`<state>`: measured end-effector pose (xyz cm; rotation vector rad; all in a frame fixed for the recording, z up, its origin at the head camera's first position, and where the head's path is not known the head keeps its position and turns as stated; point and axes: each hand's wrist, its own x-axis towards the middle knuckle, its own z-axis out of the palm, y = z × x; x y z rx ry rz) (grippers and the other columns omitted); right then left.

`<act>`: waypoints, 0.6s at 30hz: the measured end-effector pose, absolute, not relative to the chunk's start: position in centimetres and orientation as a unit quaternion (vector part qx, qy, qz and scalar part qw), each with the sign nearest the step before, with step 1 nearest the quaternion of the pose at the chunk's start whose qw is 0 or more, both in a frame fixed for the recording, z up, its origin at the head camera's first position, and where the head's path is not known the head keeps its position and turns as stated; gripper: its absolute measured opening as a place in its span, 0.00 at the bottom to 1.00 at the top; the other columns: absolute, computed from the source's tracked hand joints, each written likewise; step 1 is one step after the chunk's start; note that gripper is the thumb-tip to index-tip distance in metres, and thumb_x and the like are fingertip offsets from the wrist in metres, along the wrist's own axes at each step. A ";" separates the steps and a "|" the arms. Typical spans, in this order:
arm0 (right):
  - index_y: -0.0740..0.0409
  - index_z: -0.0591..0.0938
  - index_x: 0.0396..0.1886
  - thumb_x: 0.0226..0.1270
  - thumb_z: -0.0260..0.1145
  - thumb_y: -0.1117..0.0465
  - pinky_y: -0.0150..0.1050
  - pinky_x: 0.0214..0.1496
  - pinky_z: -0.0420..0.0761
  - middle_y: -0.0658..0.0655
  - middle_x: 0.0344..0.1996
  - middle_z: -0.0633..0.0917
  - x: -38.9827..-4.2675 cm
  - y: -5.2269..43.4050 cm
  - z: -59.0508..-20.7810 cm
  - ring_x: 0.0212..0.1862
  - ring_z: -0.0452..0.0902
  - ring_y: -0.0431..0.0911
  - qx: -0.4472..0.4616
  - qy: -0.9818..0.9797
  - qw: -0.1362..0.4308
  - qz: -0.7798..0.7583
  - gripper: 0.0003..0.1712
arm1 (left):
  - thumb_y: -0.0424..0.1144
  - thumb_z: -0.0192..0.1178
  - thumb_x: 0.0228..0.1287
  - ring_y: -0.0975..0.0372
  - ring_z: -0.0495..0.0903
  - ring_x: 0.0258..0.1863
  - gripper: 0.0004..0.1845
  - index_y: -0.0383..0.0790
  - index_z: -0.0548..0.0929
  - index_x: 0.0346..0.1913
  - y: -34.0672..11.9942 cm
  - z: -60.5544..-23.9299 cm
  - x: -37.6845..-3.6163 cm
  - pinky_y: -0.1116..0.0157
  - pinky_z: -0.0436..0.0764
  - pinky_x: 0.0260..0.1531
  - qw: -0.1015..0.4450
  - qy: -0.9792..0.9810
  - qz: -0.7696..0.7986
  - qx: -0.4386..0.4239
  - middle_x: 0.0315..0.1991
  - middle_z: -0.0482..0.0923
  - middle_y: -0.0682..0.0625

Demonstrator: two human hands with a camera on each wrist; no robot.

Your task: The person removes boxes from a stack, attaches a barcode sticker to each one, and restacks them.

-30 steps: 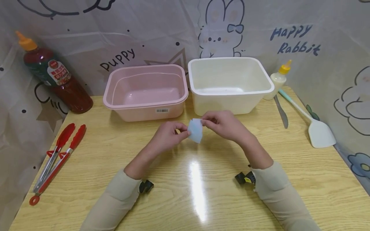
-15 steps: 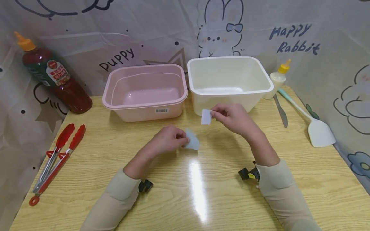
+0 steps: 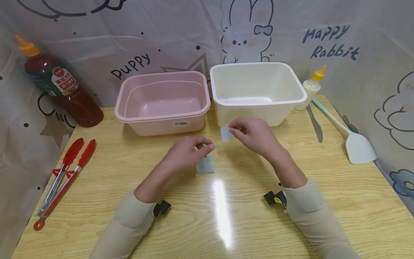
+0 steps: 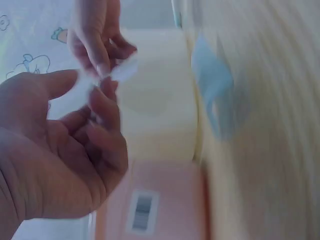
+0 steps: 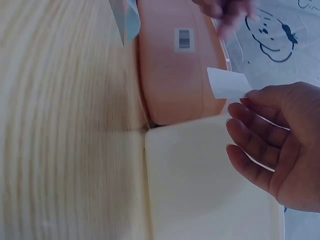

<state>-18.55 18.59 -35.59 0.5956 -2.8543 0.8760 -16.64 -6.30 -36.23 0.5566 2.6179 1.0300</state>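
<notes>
My right hand (image 3: 253, 136) pinches a small white rectangular paper piece (image 3: 225, 134) between thumb and forefinger, in front of the white tub. In the right wrist view the paper (image 5: 227, 84) sticks out flat from the fingertips, and the other fingers are loosely bent. My left hand (image 3: 187, 153) is beside it with nothing in its grasp, thumb apart from the half-bent fingers. Just below the left fingers is a light-blue piece of thin sheet (image 3: 205, 165). The left wrist view shows this blue sheet (image 4: 214, 82) curled and blurred, close over the wooden table.
A pink tub (image 3: 163, 124) and a white tub (image 3: 255, 111) stand at the back. Red-handled tongs (image 3: 64, 180) and a red sauce bottle (image 3: 64, 84) are at left. At right are a small squeeze bottle (image 3: 310, 88), a knife (image 3: 315, 124) and a white spatula (image 3: 359, 148).
The blue sheet and white paper, first held together, have come apart. My left hand has let go of the blue sheet, which dropped downward. My right hand moved right, then slightly back left.
</notes>
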 end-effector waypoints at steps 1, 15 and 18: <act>0.55 0.88 0.44 0.73 0.66 0.56 0.45 0.43 0.83 0.53 0.35 0.90 -18.5 18.4 -35.6 0.36 0.84 0.46 0.201 -0.937 0.051 0.282 0.10 | 0.55 0.54 0.76 0.61 0.79 0.29 0.19 0.50 0.87 0.56 -6.1 -36.2 -16.6 0.67 0.74 0.26 0.156 0.884 0.394 0.199 0.36 0.86 0.51; 0.52 0.87 0.49 0.71 0.68 0.56 0.46 0.48 0.86 0.51 0.47 0.90 -17.6 17.0 -35.6 0.44 0.86 0.46 0.276 -0.917 0.048 0.283 0.11 | 0.53 0.53 0.78 0.56 0.82 0.30 0.32 0.48 0.63 0.78 -5.1 -36.4 -16.5 0.64 0.75 0.32 0.240 0.800 0.525 0.165 0.48 0.87 0.40; 0.52 0.87 0.50 0.73 0.67 0.55 0.46 0.47 0.86 0.51 0.46 0.89 -17.7 17.3 -35.5 0.44 0.85 0.46 0.263 -0.914 0.045 0.306 0.12 | 0.52 0.54 0.78 0.55 0.81 0.30 0.31 0.50 0.63 0.78 -5.1 -36.4 -16.5 0.63 0.76 0.32 0.236 0.796 0.536 0.157 0.47 0.86 0.39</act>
